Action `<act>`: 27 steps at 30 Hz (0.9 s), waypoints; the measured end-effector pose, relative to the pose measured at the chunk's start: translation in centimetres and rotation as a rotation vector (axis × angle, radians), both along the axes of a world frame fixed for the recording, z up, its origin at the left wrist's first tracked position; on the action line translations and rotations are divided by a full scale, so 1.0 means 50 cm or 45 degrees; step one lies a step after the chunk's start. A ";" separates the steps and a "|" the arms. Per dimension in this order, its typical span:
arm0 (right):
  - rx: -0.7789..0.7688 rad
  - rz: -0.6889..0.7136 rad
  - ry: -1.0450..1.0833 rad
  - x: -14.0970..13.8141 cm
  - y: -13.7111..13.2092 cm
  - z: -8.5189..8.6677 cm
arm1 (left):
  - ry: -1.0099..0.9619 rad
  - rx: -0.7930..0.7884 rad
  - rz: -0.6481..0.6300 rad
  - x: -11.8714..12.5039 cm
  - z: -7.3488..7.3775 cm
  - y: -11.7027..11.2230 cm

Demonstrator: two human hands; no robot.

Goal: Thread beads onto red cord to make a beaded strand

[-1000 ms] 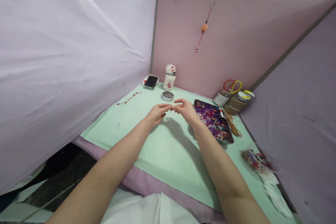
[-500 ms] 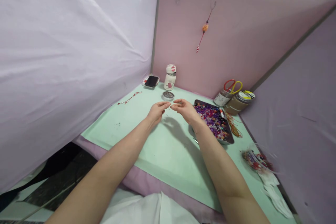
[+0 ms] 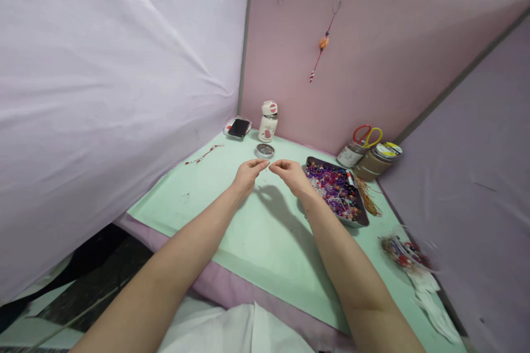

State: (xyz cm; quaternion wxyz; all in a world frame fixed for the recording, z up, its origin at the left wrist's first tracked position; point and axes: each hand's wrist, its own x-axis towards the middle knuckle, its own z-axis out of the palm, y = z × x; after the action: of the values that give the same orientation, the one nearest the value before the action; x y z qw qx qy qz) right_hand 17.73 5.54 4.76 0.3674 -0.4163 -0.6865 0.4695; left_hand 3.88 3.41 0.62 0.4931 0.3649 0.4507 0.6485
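Above the middle of the pale green tabletop, my left hand is pinched, thumb against fingertips. My right hand faces it in a pinch of its own, the two sets of fingertips almost meeting. Whatever lies between the fingers is too small to make out. Just beyond the fingertips sits a small round tin with tiny grey pieces in it. Beside my right hand stands a dark tray filled with purple, red and clear beads.
A red-and-white beaded string lies at left. At the back are a phone, a white bottle, a can with scissors and a jar. Cords, a clear bowl and white cloth sit right. A beaded pendant hangs behind.
The fingers of my right hand have closed into a tighter pinch and dipped slightly. My left hand stays nearly where it was.
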 end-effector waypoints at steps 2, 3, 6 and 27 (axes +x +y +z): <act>-0.003 0.003 0.001 0.000 0.001 -0.001 | 0.004 0.007 -0.007 0.000 0.000 -0.001; -0.003 0.003 0.004 0.001 0.002 -0.002 | 0.007 0.011 -0.009 0.000 0.000 -0.001; 0.003 -0.003 0.003 0.001 0.002 -0.003 | 0.014 0.016 -0.011 0.000 0.000 0.000; 0.410 0.067 -0.298 -0.014 0.026 -0.063 | 0.049 0.231 0.145 0.003 0.009 -0.005</act>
State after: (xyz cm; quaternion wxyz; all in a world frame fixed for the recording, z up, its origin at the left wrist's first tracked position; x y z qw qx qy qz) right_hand 17.03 6.84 1.61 0.3346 -0.3856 -0.8014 0.3115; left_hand 4.03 3.16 1.08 0.4116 0.3941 0.4194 0.7066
